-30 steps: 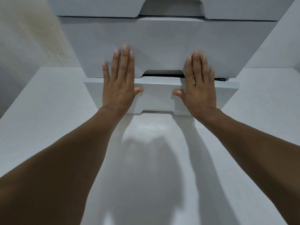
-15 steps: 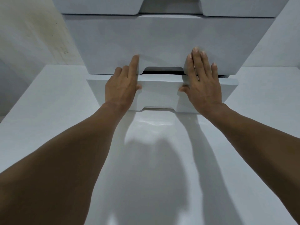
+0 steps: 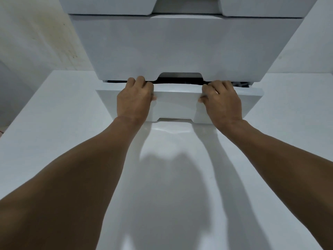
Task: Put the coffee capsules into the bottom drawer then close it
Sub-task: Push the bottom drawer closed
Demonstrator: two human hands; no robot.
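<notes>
Grip is taken on the bottom drawer (image 3: 176,103) at two places along the top edge of its front panel. At the left, the left hand (image 3: 134,100) is closed on that edge: its fingers (image 3: 140,81) are curled over the rim into the dark gap (image 3: 178,81), and its thumb is pressed against the panel's face. Between the hands a bare stretch of panel is left, with a cut-out notch (image 3: 175,120) at its lower edge untouched. At the right, the right hand (image 3: 222,101) is closed on the rim in the same way.

The drawer is seen slightly pulled out, its front standing proud of the middle drawer (image 3: 176,47) directly above the knuckles. Coffee capsules cannot be made out; only dark, unreadable shapes are seen in the gap just beyond the right hand.

The drawer is judged light and stiff, with a smooth, rather slippery face, so a hooked hold on the rim is better suited than a flat palm. An even hold on both sides is likely needed, since a wide, shallow drawer can be expected to skew and bind. Fingers left over the rim could be pinched on closing. Beneath both forearms the white counter (image 3: 54,114) is spread.
</notes>
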